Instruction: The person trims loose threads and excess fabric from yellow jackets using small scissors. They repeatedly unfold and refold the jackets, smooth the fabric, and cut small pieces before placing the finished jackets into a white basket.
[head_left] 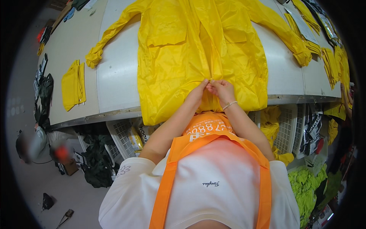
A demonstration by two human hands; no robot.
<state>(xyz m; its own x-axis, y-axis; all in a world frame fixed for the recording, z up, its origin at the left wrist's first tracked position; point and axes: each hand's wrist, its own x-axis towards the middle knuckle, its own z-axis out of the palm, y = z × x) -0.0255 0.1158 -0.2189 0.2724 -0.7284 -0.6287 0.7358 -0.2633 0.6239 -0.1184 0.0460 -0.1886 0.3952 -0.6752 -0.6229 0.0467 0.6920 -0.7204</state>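
Observation:
A yellow raincoat (167, 65) lies spread over the table, its sleeves out to both sides and its lower hem hanging over the near edge. Down its front runs a zipper (209, 68). At the zipper's lower end my left hand (199, 90) pinches the front edge, fingertips together. My right hand (222, 90), with a bracelet at the wrist, closes on the same spot from the other side. The fingertips of both hands nearly meet and cover the small parts between them. Above them the two front panels lie loosely side by side, with a flap pocket on each.
Folded yellow pieces (73, 84) lie on the table at left, and more yellow pieces (331, 66) at right. White plastic baskets (286, 128) stand under the table edge. Dark garments (100, 160) hang low at left; bright green cloth (305, 191) is heaped at lower right.

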